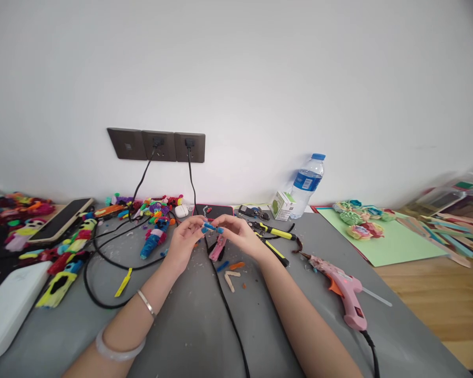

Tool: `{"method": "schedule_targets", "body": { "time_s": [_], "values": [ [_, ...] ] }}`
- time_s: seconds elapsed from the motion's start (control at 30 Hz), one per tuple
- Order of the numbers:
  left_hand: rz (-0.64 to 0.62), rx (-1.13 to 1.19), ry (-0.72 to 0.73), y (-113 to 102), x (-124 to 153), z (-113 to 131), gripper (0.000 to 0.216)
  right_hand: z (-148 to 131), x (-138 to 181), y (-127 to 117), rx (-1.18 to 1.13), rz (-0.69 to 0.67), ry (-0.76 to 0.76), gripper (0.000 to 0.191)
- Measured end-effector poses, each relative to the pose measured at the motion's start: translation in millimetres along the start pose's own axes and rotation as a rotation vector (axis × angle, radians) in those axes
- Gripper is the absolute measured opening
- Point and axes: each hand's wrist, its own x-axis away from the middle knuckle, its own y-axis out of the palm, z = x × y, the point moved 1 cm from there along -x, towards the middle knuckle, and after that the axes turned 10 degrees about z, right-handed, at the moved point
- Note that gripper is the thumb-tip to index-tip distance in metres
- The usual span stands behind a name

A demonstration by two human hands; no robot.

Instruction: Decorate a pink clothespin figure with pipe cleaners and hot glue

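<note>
My left hand [183,239] and my right hand [240,233] meet over the grey mat [189,325], fingertips pinched together on a small blue fuzzy piece [213,228] held between them. Just below the hands lies a pink fuzzy piece [217,249]. A short blue piece [223,266], an orange piece [237,265] and pale stick pieces [230,279] lie on the mat in front of my hands. A black cable [228,310] runs between my forearms.
A pink glue gun [345,291] lies to the right, yellow-handled pliers [274,239] behind it. Colourful fuzzy figures [69,252] crowd the left, with a phone [61,219] and white box [8,310]. A water bottle [306,185], green paper [394,241] and wall sockets [157,145] are beyond.
</note>
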Motion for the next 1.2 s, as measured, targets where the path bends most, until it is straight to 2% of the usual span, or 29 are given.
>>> {"method": "schedule_targets", "body": {
  "time_s": [0.13,0.4,1.2],
  "values": [
    [0.000,0.032,-0.047,1.1,0.6,2.3,0.033,4.7,0.5,2.2,0.025,-0.012,-0.013,0.028],
    [-0.104,0.065,-0.052,0.0,2.1,-0.4,0.023,5.1,-0.2,2.9,0.017,-0.014,-0.030,0.024],
    [-0.138,-0.042,-0.020,-3.4,1.1,-3.9,0.016,-0.6,-1.6,2.5,-0.046,0.125,-0.167,0.020]
  ]
}}
